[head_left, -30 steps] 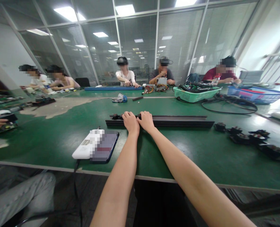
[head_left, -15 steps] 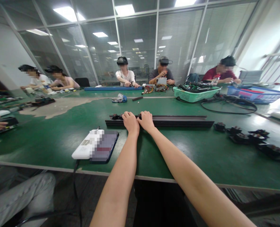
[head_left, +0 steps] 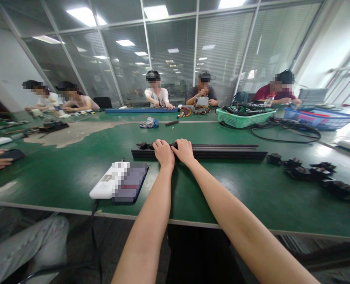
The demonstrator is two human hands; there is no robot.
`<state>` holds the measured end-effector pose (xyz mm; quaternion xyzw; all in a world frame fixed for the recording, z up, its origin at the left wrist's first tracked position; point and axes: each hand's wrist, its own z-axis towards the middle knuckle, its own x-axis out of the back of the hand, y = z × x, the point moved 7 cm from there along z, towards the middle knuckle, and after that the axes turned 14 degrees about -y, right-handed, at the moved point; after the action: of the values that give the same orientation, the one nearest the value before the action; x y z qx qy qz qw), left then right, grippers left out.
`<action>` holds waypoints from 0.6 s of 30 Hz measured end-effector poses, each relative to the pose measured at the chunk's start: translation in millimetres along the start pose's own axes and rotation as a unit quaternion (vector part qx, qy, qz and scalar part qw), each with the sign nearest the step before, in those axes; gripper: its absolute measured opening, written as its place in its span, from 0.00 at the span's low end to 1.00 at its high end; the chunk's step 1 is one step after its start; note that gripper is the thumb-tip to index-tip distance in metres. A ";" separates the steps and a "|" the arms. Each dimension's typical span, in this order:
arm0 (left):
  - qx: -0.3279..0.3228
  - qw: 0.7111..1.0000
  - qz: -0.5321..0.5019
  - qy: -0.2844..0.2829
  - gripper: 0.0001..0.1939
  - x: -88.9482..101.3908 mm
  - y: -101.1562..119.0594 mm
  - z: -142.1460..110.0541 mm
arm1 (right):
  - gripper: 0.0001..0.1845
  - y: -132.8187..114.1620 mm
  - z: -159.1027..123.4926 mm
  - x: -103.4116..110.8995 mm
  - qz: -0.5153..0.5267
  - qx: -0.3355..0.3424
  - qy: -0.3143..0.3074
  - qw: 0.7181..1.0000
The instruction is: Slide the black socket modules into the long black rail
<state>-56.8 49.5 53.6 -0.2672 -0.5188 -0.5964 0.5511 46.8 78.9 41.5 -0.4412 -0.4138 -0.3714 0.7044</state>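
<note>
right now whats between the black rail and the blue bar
In the head view, a crumpled cloth and a small dark bar lie on the green table, between the black rail and the blue bar.

A workshop-style assembly room with an electronics bench feel: a long, green-topped tabletop [head_left: 59, 181] runs through it, and seated people [head_left: 155, 92] work along its far side. A green plastic basket [head_left: 242, 119] holds tangled cables, and a blue basket [head_left: 319, 119] sits beyond it. Glass partitions with blinds [head_left: 222, 51] and ceiling panel lights [head_left: 155, 12] enclose the room.
</note>
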 end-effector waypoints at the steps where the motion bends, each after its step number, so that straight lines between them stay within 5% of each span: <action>1: 0.000 1.000 0.000 -0.001 0.15 0.1 0.2 -0.1 | 0.14 -0.2 -0.1 -0.2 0.000 0.001 0.001 1.000; 18: -0.006 1.000 -0.014 -0.009 0.15 4.5 3.2 -5.7 | 0.13 3.0 -4.6 3.1 -0.021 -0.009 0.018 1.000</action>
<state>-53.5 43.0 56.8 -0.2689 -0.5233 -0.6048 0.5367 51.8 75.2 42.2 -0.4321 -0.4066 -0.3981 0.6996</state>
